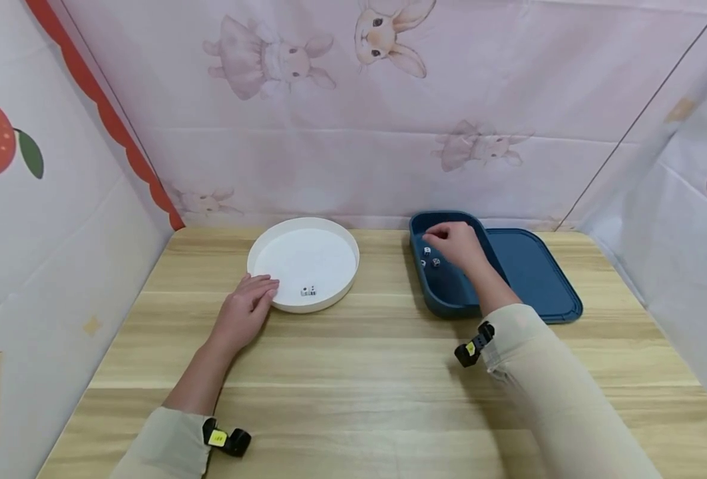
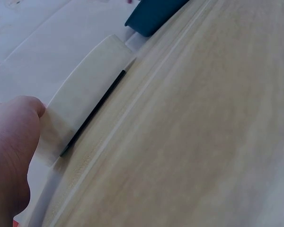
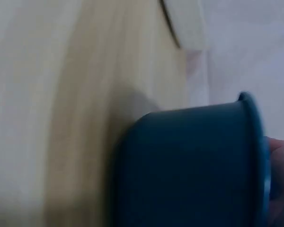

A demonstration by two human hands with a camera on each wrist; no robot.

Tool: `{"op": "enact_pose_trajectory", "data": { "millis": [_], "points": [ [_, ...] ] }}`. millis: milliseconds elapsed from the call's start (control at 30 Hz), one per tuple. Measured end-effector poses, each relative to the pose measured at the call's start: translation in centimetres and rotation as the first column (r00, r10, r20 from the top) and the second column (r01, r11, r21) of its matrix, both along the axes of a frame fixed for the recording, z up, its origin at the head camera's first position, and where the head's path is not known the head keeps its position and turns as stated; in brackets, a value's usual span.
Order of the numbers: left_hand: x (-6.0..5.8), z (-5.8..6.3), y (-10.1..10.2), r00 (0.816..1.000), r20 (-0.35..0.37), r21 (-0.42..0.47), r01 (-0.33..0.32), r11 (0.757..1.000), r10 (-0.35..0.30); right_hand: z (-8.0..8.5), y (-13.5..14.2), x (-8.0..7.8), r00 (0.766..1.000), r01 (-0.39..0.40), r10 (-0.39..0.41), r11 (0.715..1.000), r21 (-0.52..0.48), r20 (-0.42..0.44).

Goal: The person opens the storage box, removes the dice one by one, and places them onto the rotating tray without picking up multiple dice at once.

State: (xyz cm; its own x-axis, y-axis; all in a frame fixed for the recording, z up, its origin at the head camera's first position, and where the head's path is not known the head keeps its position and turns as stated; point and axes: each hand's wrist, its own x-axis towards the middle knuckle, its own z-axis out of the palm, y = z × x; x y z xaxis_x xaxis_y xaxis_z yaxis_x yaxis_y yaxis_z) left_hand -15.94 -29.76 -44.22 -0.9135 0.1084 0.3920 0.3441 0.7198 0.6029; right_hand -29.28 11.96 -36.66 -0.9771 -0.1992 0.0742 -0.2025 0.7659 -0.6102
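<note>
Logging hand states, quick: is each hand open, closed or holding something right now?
Left hand: open, touching the white tray at its rim.
Right hand: curled, over the blue box; whether it holds anything cannot be told.

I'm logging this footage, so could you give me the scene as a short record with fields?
surface: wood-grain table
left hand: the left hand touches the rim of the white round tray
right hand: the right hand is over the blue box; whether it holds anything is unclear
in tray: small cluster of dice
in box: at least three small dice
right of box: flat blue panel
</note>
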Motion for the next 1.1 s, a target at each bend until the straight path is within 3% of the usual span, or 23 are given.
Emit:
{"op": "enact_pose_trajectory", "data": {
  "millis": [267, 533, 767, 1100],
  "points": [
    [0.0, -0.3, -0.1, 1.0, -0.009, 0.001, -0.001, 1.0, 0.001, -2.8, 0.4, -0.6, 0.99, -0.085, 0.061, 0.978, 0.19, 0.127],
    [0.1, -0.2, 0.0, 1.0, -0.024, 0.006, 0.004, 1.0, -0.004, -3.2, -0.3, -0.7, 0.987, -0.093, 0.051, 0.955, 0.281, 0.154],
    [0.1, -0.2, 0.0, 1.0, -0.02, 0.002, -0.002, 1.0, 0.002, -3.6, -0.5, -0.8, 0.979, -0.095, 0.037, 0.953, 0.287, 0.199],
    [0.0, -0.3, -0.1, 0.999, -0.035, 0.007, 0.008, 1.0, -0.008, -3.7, -0.6, -0.8, 0.98, -0.109, 0.053, 0.95, 0.293, 0.194]
  ]
}}
